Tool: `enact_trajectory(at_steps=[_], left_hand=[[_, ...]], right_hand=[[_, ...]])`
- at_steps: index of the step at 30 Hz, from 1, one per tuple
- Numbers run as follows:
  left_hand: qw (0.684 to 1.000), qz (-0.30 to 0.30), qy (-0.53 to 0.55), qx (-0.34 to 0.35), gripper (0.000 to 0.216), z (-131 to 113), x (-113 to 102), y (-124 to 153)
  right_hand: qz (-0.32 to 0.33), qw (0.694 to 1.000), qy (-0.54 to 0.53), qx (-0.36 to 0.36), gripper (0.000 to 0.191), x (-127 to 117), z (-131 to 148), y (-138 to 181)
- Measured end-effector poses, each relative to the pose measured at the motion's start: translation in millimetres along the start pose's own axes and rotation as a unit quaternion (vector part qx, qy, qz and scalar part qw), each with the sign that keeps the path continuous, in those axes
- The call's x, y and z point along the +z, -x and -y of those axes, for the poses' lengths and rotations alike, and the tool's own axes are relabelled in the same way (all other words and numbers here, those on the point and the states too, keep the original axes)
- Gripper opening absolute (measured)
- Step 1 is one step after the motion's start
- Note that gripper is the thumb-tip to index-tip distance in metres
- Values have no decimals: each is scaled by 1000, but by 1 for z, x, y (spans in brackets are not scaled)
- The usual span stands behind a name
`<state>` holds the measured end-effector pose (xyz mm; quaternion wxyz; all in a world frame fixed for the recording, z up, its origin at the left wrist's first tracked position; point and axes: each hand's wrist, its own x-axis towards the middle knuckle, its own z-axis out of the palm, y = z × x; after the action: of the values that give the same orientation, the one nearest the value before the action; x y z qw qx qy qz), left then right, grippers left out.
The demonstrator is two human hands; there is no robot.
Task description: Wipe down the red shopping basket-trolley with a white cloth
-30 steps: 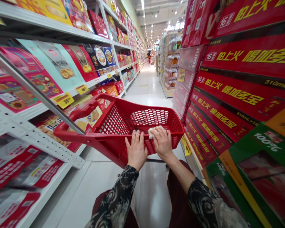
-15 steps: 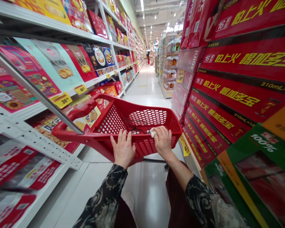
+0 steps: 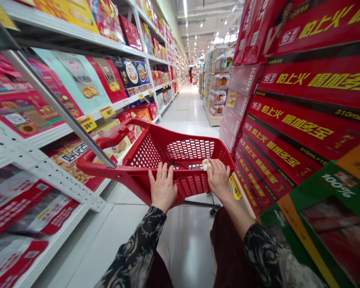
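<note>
In front of me a red plastic shopping basket cart (image 3: 195, 185) with mesh walls sits across the aisle, its long side facing me. My left hand (image 3: 163, 186) lies on the near rim, fingers extended over the edge and holding nothing. Farther right along the same rim, my right hand (image 3: 218, 176) is closed around a crumpled white tissue or cloth (image 3: 207, 164), pressed against the rim. Inside the basket there is a dark thin cable-like item (image 3: 176, 165), partly hidden by the near wall. A metal handle bar (image 3: 60, 108) slants up from the cart's left end.
Shelves (image 3: 120, 106) of boxed snacks line the left side. Stacked red drink cartons (image 3: 300, 120) and a green carton (image 3: 321, 200) stand close on the right. A wheel (image 3: 214, 209) shows under the cart. Far down the aisle is a person (image 3: 191, 75).
My right hand with the white wad has slid right along the rim, farther from my left hand. The whole view has shifted slightly, with the cart appearing farther right.
</note>
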<state>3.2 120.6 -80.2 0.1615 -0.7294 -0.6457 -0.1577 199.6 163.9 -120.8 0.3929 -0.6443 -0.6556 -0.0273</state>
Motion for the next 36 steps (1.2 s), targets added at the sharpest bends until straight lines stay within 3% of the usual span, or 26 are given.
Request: enact_trajectory(at_steps=[6,8,12,17,21,27,31,36], left_hand=[[1000,1,3,11,57,-8,2,1],[1000,4,5,18,57,-7,2,3],[1000,3,6,23,57,1,-2,5],[1000,-8,5,9,58,6,-4,5],[1000,-11,13,7,57,3,-2,4],[996,-29,64,61,45,-14,-2,-7],[992,-11,93,87,45,-33,0,-17],[994,-14,84,64,33,-41,3,-22]], right_hand=[[36,994,-37,-100,35,16,63,18],[37,991,-39,-121,37,19,72,22],[30,990,-15,-135,37,16,48,20],[6,997,17,-68,38,6,4,9],[1,999,-6,-52,38,9,20,10],[51,982,-92,-154,53,26,64,18],[54,974,-131,-179,66,25,55,22],[39,971,-126,-199,75,16,33,30]])
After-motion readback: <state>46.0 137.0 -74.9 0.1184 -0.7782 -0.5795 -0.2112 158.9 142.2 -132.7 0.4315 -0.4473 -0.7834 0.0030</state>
